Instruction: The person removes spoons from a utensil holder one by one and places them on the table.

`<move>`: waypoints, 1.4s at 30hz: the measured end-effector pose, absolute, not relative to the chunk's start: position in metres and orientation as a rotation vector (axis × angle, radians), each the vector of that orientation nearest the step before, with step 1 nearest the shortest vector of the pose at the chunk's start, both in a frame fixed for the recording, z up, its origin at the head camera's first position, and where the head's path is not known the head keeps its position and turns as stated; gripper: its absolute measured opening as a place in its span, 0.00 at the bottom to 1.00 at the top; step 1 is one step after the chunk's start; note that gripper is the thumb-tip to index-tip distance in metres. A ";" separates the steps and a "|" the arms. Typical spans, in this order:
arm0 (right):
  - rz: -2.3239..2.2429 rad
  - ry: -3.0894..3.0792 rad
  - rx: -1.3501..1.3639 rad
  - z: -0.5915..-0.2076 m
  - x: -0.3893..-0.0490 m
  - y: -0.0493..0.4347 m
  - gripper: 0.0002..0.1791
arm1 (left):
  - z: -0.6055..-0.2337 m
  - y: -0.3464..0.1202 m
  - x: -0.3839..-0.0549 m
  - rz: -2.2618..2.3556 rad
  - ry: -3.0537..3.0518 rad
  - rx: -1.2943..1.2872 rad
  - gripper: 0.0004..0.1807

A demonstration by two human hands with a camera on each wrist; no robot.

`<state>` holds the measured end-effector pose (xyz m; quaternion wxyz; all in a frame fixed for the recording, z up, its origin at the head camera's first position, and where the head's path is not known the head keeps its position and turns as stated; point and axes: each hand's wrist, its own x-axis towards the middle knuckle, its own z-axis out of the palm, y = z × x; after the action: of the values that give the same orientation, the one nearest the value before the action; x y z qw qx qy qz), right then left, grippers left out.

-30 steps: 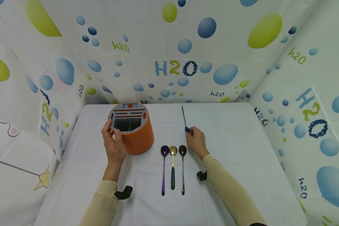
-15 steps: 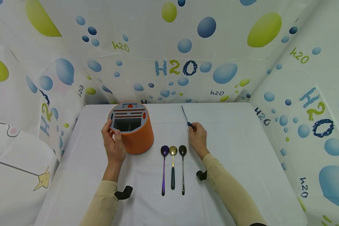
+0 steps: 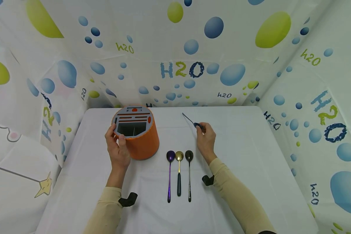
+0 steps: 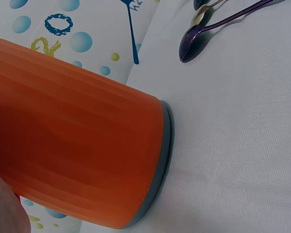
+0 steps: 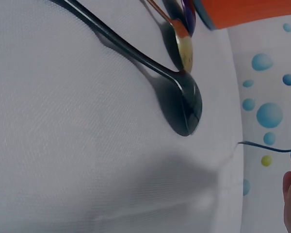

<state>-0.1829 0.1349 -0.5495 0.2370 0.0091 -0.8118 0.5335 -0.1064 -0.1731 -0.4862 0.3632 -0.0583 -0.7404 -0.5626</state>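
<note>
My left hand point(image 3: 118, 148) grips the near side of an orange cylindrical holder point(image 3: 138, 131) with a grey slotted top; its ribbed orange wall point(image 4: 77, 136) fills the left wrist view. My right hand point(image 3: 205, 138) pinches the bowl end of a blue spoon point(image 3: 190, 120), lifted off the table with its thin handle pointing up and to the left. The same blue spoon point(image 5: 269, 147) shows at the right edge of the right wrist view, and its handle point(image 4: 131, 31) appears in the left wrist view.
Three spoons lie side by side on the white table point(image 3: 245, 156): purple point(image 3: 169, 175), gold point(image 3: 179, 172) and black point(image 3: 189, 174), bowls away from me. Bubble-patterned sheets wall the table on three sides.
My right hand has risen and moved away from me with the blue spoon; the handle has swung from upright to slanting left. The left hand and holder have stayed still.
</note>
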 end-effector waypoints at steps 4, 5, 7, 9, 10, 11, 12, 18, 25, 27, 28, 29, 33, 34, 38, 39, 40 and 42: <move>1.461 -2.194 0.039 -0.547 -0.183 0.134 0.10 | -0.486 -0.173 -0.106 -1.448 -1.903 -0.162 0.26; 1.461 -2.184 0.042 -0.546 -0.183 0.134 0.11 | -0.485 -0.173 -0.106 -1.447 -1.905 -0.163 0.26; 1.472 -2.167 0.044 -0.545 -0.183 0.134 0.11 | -0.484 -0.173 -0.106 -1.448 -1.908 -0.162 0.26; 1.488 -2.145 0.050 -0.543 -0.183 0.134 0.11 | -0.484 -0.173 -0.105 -1.452 -1.908 -0.162 0.26; 1.499 -2.134 0.054 -0.542 -0.183 0.134 0.11 | -0.483 -0.173 -0.105 -1.454 -1.906 -0.164 0.26; 1.514 -2.120 0.060 -0.541 -0.183 0.134 0.11 | -0.483 -0.173 -0.105 -1.455 -1.906 -0.163 0.26; 1.533 -2.109 0.064 -0.539 -0.182 0.133 0.11 | -0.482 -0.173 -0.105 -1.456 -1.904 -0.163 0.26; 1.631 -2.028 0.100 -0.530 -0.187 0.129 0.12 | -0.479 -0.173 -0.109 -1.449 -1.884 -0.174 0.26; 1.670 -1.990 0.066 -0.508 -0.177 0.123 0.11 | -0.481 -0.172 -0.106 -1.439 -1.908 -0.152 0.25; 1.679 -1.992 0.068 -0.498 -0.169 0.121 0.11 | -0.482 -0.172 -0.103 -1.435 -1.913 -0.145 0.25; 1.683 -1.988 0.075 -0.491 -0.167 0.120 0.11 | -0.482 -0.172 -0.103 -1.432 -1.915 -0.142 0.25; 1.686 -1.984 0.082 -0.486 -0.165 0.119 0.11 | -0.482 -0.172 -0.103 -1.431 -1.918 -0.139 0.25; 1.695 -1.957 0.096 -0.473 -0.163 0.120 0.11 | -0.481 -0.171 -0.103 -1.421 -1.931 -0.132 0.25; 1.704 -1.943 0.096 -0.472 -0.164 0.121 0.11 | -0.480 -0.171 -0.103 -1.417 -1.933 -0.130 0.25; 1.756 -1.917 0.101 -0.487 -0.172 0.128 0.11 | -0.498 -0.177 -0.107 -1.393 -1.945 -0.119 0.26; 1.761 -1.916 0.103 -0.491 -0.173 0.129 0.12 | -0.503 -0.179 -0.108 -1.386 -1.953 -0.119 0.27; 1.764 -1.917 0.107 -0.495 -0.174 0.130 0.12 | -0.508 -0.182 -0.109 -1.380 -1.960 -0.116 0.27; 1.768 -1.923 0.119 -0.498 -0.172 0.131 0.12 | -0.516 -0.186 -0.109 -1.371 -1.971 -0.117 0.28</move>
<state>-0.1720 0.1311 -0.4976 0.2601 0.0438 -0.7101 0.6529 -0.1090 -0.1865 -0.5159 0.3606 -0.0452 -0.7648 -0.5320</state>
